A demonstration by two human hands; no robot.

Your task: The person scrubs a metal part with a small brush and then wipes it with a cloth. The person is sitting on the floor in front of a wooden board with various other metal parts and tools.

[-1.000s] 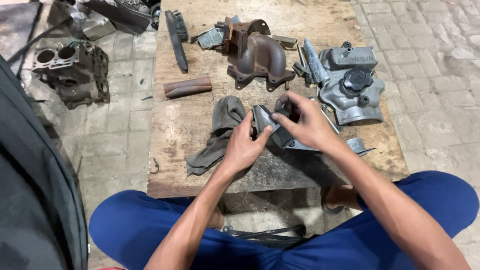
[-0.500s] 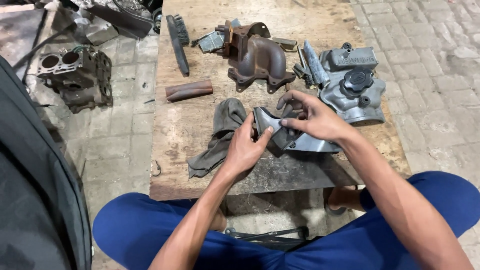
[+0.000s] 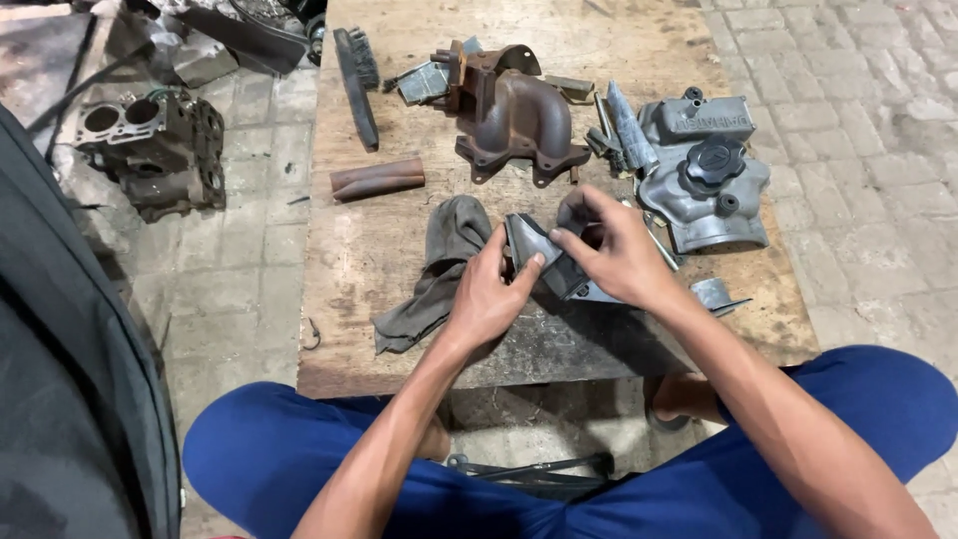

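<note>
Both hands hold one dark metal bracket [image 3: 547, 262] over the table [image 3: 379, 250]: left hand [image 3: 489, 299] is now clasped along its near edge, right hand [image 3: 611, 250] pinching its far end, slightly shifted. Grey rag [image 3: 439, 269] lies left, unmoved.

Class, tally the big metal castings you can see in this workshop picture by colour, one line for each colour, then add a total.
Rusty brown: 1, the exhaust manifold on the wooden board.
Silver-grey: 1, the valve cover with a black cap.
Dark grey: 2, the engine block on the paving and the bracket held in both hands.
Total: 4
</note>
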